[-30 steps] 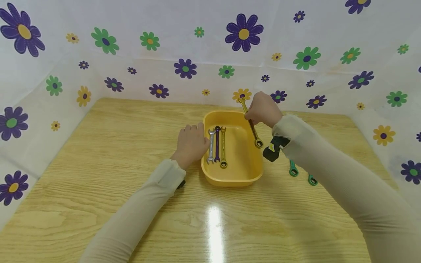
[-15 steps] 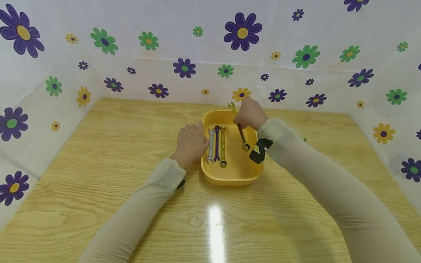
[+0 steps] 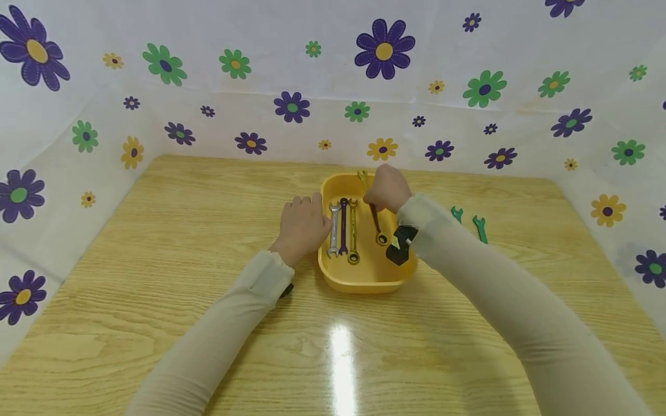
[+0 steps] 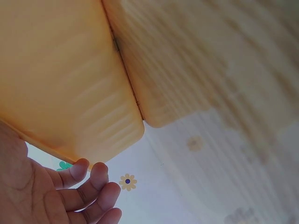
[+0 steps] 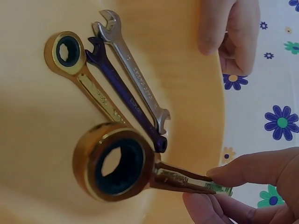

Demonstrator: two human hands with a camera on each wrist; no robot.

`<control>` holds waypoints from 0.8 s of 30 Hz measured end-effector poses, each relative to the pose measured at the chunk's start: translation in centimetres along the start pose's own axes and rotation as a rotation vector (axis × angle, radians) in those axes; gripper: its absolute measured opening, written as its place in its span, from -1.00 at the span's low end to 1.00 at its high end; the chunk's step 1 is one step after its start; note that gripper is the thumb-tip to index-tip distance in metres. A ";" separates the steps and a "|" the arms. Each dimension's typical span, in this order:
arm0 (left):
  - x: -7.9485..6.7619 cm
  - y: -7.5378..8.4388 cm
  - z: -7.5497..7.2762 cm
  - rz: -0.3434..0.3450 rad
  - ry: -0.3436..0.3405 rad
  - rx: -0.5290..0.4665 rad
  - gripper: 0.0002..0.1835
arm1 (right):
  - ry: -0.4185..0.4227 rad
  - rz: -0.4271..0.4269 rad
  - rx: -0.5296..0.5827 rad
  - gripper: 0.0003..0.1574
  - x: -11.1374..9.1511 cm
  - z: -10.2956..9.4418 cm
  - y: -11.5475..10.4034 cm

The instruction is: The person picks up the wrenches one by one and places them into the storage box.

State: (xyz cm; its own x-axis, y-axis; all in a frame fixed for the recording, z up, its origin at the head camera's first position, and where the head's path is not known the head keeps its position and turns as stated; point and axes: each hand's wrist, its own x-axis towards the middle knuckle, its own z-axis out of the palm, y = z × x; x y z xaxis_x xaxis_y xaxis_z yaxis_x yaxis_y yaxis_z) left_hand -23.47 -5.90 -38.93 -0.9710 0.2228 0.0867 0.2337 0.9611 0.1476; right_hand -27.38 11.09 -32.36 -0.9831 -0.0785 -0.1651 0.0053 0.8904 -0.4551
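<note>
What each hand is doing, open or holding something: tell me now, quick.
Left hand: closed, holding the yellow bin by its side rim.
Right hand: closed, pinching a gold wrench by its shaft.

Near the middle of the table (image 3: 156,346)'s far edge, the tub (image 3: 366,287). In the tub, side by side by its left wall and running front to back, from left to right: first wrench (image 3: 334,231), second wrench (image 3: 343,228), third wrench (image 3: 353,228). Right of these, in the right hand (image 3: 389,188), a fourth wrench (image 3: 375,218), slanting from the tub's far rim toward its middle. At the tub's left rim, the left hand (image 3: 303,225). On the table, right of the tub, toward the far right corner: fifth wrench (image 3: 457,214), then sixth wrench (image 3: 481,229), both partly behind the right sleeve (image 3: 494,289). Behind the table's far edge, the sheet (image 3: 218,130).
</note>
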 end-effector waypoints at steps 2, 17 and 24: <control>0.0 0.0 0.0 0.001 -0.002 0.001 -0.70 | 0.001 0.008 0.012 -0.72 0.1 0.4 0.1; 0.2 -0.1 0.3 0.000 0.006 -0.009 -0.71 | -0.029 0.071 0.028 -0.89 0.3 2.5 -0.2; 0.2 -0.1 0.3 0.006 0.007 -0.016 -0.71 | -0.026 0.066 0.041 -0.66 0.5 2.9 0.3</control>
State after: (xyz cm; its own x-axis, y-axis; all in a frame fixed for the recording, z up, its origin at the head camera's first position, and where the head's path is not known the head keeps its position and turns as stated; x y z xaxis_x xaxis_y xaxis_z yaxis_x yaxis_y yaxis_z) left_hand -23.69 -5.89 -39.24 -0.9692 0.2274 0.0947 0.2404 0.9569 0.1630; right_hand -27.37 9.97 -35.11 -0.9754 -0.0317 -0.2182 0.0784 0.8750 -0.4776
